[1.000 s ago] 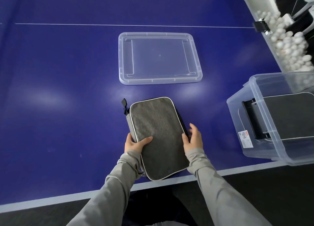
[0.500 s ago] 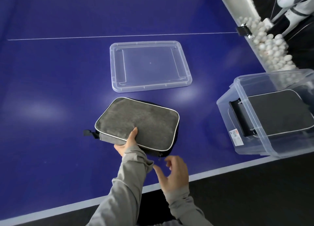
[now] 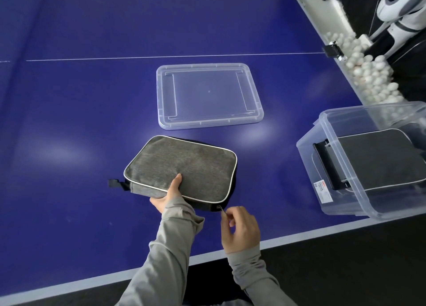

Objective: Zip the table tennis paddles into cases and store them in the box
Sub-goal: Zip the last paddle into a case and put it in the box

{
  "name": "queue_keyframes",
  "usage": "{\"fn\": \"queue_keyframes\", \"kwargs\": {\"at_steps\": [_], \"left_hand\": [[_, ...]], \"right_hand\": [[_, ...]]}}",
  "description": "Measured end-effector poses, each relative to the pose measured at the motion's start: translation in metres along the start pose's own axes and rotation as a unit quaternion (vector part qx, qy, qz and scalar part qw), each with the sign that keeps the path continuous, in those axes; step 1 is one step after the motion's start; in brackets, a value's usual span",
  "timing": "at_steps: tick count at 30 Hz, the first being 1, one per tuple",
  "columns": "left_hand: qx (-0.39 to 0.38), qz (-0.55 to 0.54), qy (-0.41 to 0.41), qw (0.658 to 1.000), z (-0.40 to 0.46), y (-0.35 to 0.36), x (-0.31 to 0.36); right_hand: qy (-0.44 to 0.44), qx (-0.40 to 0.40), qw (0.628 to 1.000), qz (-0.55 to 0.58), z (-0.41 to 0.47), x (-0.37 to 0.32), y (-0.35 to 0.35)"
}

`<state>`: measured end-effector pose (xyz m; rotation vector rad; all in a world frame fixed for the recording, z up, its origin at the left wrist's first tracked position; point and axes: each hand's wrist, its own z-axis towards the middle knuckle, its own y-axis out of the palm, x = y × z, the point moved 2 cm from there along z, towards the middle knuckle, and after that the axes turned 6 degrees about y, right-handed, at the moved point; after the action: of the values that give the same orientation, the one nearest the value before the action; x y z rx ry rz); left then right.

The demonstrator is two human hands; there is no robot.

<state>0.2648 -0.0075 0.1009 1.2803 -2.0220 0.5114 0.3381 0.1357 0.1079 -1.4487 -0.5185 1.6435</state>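
Paddle case (image 3: 184, 167) flat on table near edge; our left hand (image 3: 167, 197) clamps its front edge, right hand (image 3: 239, 229) pinches zipper pull (image 3: 220, 208). Zipping step; next, drag pull around the corner.

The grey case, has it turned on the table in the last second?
Yes. The grey case now lies lengthwise parallel to the clear lid; earlier it pointed toward it.
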Motion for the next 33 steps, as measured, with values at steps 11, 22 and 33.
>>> {"fn": "queue_keyframes", "kwargs": {"at_steps": [11,22,33], "left_hand": [[-0.135,0.063,-0.009,0.989,0.028,-0.027,0.012],[-0.293,0.111,0.015,0.95,0.043,-0.04,0.033],[-0.439,0.237,0.105,0.86,0.042,-0.035,0.051]], "right_hand": [[0.117,0.009,0.993,0.029,0.057,0.037,-0.014],[0.04,-0.071,0.995,0.064,0.087,0.042,-0.01],[0.082,-0.101,0.98,0.152,0.125,0.015,0.003]]}}
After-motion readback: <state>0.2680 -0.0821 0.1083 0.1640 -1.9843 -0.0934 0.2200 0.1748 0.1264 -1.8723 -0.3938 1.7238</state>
